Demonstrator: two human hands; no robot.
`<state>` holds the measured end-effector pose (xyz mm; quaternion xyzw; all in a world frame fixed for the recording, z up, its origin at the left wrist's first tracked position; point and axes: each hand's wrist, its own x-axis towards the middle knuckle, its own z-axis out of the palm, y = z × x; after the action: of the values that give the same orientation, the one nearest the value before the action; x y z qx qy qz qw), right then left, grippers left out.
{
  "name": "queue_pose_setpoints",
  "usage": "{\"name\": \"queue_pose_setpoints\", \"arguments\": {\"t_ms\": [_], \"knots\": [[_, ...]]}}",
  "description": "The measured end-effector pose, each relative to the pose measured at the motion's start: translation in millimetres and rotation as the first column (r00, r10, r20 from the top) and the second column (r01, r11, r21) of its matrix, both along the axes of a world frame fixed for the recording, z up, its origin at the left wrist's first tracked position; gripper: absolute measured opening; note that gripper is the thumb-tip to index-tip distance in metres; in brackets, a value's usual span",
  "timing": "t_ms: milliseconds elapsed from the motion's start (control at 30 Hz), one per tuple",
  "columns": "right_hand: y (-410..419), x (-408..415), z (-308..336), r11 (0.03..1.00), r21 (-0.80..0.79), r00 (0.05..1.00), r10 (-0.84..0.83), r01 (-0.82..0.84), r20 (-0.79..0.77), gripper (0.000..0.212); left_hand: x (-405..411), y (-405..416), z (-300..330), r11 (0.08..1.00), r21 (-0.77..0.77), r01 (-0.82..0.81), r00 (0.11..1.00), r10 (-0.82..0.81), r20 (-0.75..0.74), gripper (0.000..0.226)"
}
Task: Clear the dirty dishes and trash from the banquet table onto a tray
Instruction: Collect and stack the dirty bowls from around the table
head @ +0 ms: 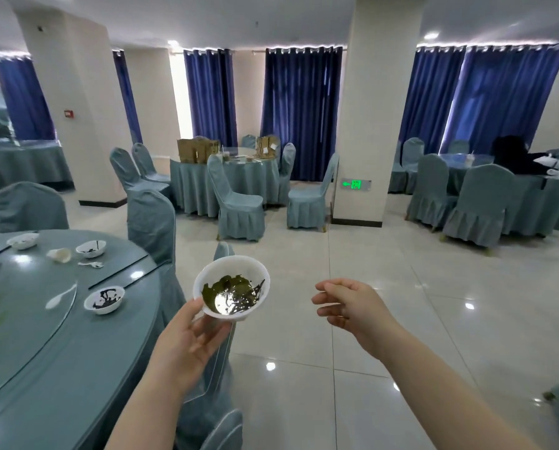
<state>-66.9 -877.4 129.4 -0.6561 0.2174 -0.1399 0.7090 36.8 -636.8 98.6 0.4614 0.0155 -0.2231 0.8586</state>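
The left hand is raised in the foreground, thumb and fingers cupped under a white bowl and gripping its base. The bowl is carried in the air to the right of the banquet table, above a covered chair, and is tilted toward the viewer. Dark green residue and a film of liquid line its inside. The right hand is held out over the tiled floor, well apart from the bowl, fingers loosely curled and holding nothing.

Remaining on the table: a soiled bowl near the edge with a white spoon just to its left; farther back, two more soiled bowls, a crumpled white cup and a small spoon. No tray is in view.
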Motion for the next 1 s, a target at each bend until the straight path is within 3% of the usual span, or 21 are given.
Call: {"name": "queue_pose_setpoints", "arguments": {"t_ms": [200,367,633,800,1000], "knots": [[-68,97,-13,0.996,-0.023,0.996,0.085,-0.085,-0.029,0.015,87,-69,-24,0.996,-0.035,-0.077,0.995,0.074,-0.068,0.020],[-128,185,-13,0.996,0.029,0.996,0.087,-0.086,-0.021,0.017,174,-128,-33,0.987,-0.078,-0.138,0.983,0.127,-0.130,0.035],[-187,335,-27,0.976,0.032,0.973,0.219,-0.217,-0.069,0.017,298,-160,-34,0.950,-0.070,-0.304,0.944,0.290,-0.160,0.020],[-220,446,-47,0.942,0.048,0.939,0.334,-0.331,-0.083,0.016,363,-180,-47,0.882,-0.053,-0.469,0.866,0.446,-0.226,0.015],[-207,572,-71,0.829,0.152,0.823,0.556,-0.538,-0.116,0.015,412,-187,-52,0.713,-0.009,-0.701,0.689,0.674,-0.267,0.009]]}}
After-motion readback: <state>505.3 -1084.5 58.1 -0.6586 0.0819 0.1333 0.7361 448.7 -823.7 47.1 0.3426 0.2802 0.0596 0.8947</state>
